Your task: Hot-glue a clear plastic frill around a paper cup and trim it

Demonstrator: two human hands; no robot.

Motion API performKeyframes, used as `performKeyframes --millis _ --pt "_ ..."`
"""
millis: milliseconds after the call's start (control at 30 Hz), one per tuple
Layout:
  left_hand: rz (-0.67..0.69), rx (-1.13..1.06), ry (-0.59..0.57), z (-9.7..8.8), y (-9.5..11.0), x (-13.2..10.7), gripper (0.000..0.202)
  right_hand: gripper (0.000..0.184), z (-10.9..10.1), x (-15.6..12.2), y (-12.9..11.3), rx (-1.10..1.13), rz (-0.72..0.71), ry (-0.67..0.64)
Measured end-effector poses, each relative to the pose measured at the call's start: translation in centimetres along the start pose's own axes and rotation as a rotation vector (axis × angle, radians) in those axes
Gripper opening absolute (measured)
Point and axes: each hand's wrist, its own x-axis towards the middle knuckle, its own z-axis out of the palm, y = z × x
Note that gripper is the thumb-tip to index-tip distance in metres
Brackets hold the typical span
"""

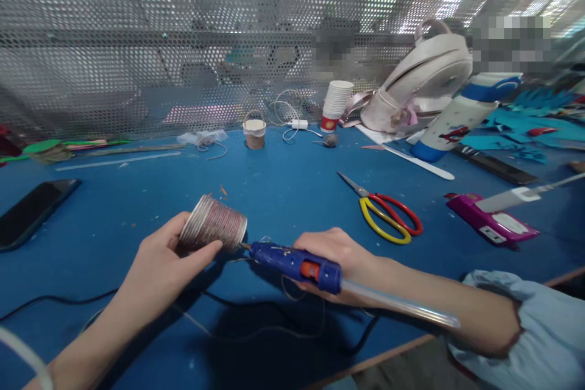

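My left hand (pixel 169 262) is closed around a paper cup wrapped in twine (pixel 216 222), which it holds tilted on its side above the table. Brownish and reddish rows of twine cover the cup's wall. In my right hand (pixel 340 256) is a blue hot glue gun (pixel 283 261) with a clear glue stick (pixel 402 303) poking out of its back. The gun's nozzle points left and is at the cup's right end; whether it touches cannot be made out. A loose strand of twine (pixel 256 336) trails over the table below both hands.
Red-and-yellow scissors (pixel 388 213) lie right of centre, with a purple glue gun (pixel 493 219) beyond. At the back stand a small twine-handled bucket (pixel 255 134), stacked paper cups (pixel 337 106), a backpack (pixel 420 85) and a bottle (pixel 457 119). A phone (pixel 34 210) lies left. A black cable (pixel 68 300) crosses the front.
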Motion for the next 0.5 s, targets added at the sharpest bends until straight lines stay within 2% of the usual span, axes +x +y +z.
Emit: performKeyframes --millis 200,400,500 --pt "0.003 0.020 -0.006 -0.03 0.02 -0.01 0.026 0.012 -0.27 -0.03 0.03 0.001 0.042 0.016" --pt "0.004 0.039 -0.044 -0.27 -0.19 0.28 0.032 0.010 0.07 0.02 -0.07 -0.022 -0.012 0.003" --pt "-0.008 0.034 -0.047 -0.33 -0.34 0.37 0.035 0.012 -0.04 -0.02 0.03 -0.027 0.006 -0.003"
